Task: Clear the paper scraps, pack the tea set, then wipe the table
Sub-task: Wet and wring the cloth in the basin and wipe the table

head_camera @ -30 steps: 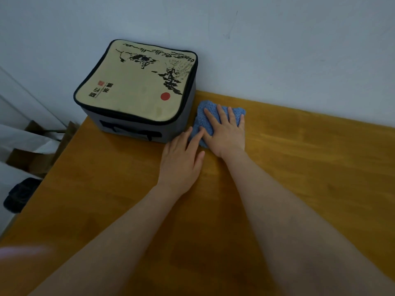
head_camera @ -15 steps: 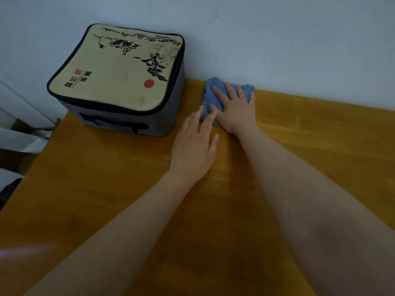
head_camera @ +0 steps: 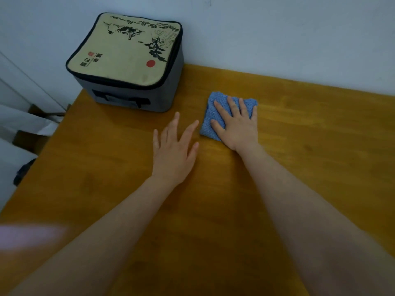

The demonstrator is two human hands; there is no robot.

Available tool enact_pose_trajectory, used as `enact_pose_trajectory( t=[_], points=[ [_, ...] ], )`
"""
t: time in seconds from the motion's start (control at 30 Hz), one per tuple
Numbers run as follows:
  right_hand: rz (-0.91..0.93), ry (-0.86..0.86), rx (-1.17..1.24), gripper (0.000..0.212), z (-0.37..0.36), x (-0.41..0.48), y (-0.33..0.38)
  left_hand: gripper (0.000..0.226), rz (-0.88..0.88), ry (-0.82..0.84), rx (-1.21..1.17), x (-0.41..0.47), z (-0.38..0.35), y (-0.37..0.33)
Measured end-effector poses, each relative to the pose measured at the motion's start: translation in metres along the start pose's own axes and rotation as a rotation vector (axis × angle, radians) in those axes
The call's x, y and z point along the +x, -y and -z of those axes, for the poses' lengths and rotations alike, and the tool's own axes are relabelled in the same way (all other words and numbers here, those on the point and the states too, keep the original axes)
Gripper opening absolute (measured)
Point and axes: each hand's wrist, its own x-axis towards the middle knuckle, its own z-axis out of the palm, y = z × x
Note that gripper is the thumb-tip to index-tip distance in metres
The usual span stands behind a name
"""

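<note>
— Wiping is where I am now, the last of the three jobs. My right hand [head_camera: 236, 124] lies flat on the blue cloth [head_camera: 208, 122], fingers spread and straight, palm pressing it onto the wooden table [head_camera: 320, 135].

— So you are not gripping the cloth?

— No, nothing is pinched or curled around it. The hand is wide open and simply bears down; the cloth shows past my fingertips and on the thumb side. It sits towards the back of the table, near the wall [head_camera: 277, 39] but apart from it, and well to the right of the tea set case [head_camera: 126, 60].

— And the other hand?

— My left hand [head_camera: 174, 150] is open too, fingers fanned, palm down on bare wood just beside the cloth, not touching it. It holds nothing; I judge it is only steadying me.

— Are the earlier jobs finished?

— The case stands shut in the back left corner, and I see no scraps on the wood, so I take them as done. The nearest edge on my left is blurred by something pale, so I cannot vouch for that patch.

— What does the next move need?

— Steady downward pressure while I slide the cloth across the unwiped stretches, keeping it flat so it does not bunch, and steering clear of the case.
</note>
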Motion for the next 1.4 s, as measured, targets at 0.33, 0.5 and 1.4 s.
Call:
enact_pose_trajectory(
  t=[0.33, 0.5, 1.4],
  points=[
    [0.109, 0.022, 0.026, 0.061, -0.013, -0.137, 0.018, 0.054, 0.18, 0.039, 0.101, -0.113, 0.003, -0.009],
    [0.171, 0.074, 0.015, 0.062, -0.018, -0.215, 0.03, 0.054, 0.281, 0.022, 0.115, -0.188, -0.001, -0.018],
    [0.431, 0.011, 0.102, 0.06, -0.054, -0.495, 0.07, 0.053, 0.533, 0.045, 0.086, -0.44, 0.017, -0.072]
  ],
)
